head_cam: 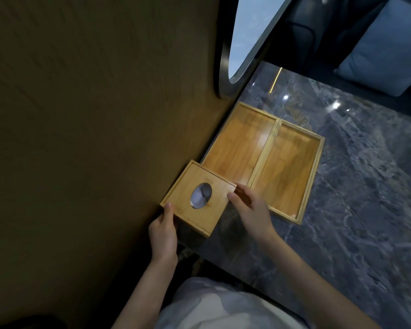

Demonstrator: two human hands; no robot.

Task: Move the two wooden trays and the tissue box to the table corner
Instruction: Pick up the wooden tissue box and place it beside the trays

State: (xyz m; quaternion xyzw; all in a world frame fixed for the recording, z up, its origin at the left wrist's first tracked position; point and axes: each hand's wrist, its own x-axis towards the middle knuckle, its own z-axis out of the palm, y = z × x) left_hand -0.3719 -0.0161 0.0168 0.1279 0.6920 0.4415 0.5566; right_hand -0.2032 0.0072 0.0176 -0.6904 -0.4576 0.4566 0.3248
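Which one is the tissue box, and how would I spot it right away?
Find the dark marbled table running along the brown wall. Two open wooden trays lie side by side on it, and at their near end, against the wall, a square wooden box is held between the left hand and right hand. Only the tissue box has a closed top with an oval hole in it.

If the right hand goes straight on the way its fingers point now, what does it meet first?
The right hand points up and left, its grip already on the tissue box. Going on, it would push that box first. Past the box stands the brown wall. Depth is hard to judge here.
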